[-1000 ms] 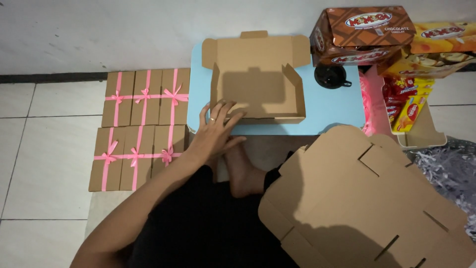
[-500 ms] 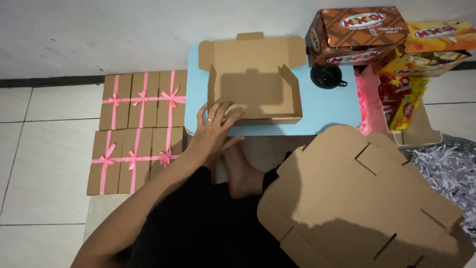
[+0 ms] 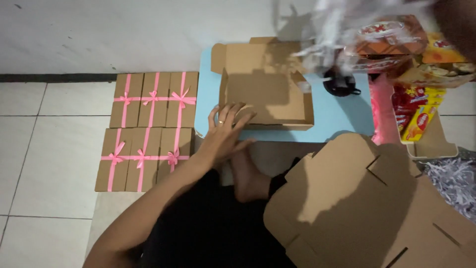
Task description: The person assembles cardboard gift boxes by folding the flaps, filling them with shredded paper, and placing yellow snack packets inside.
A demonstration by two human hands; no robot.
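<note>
White floor tiles [image 3: 54,124] surround a blue table [image 3: 342,116]; left hand [image 3: 225,131] rests spread, fingers apart, against an open cardboard box [image 3: 265,94]; right hand's grip cannot be told.

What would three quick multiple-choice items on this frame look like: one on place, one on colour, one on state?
1. Where does the left hand rest?
A. on the front edge of the open cardboard box
B. on the ribboned boxes
C. on the floor tiles

2. What colour are the ribbons on the closed boxes?
A. blue
B. pink
C. white

3. The box on the blue table is:
A. taped shut
B. crushed flat
C. open, lid up

A: fingers lie on its front edge.
B: pink bows show.
C: lid flap stands back.
</note>
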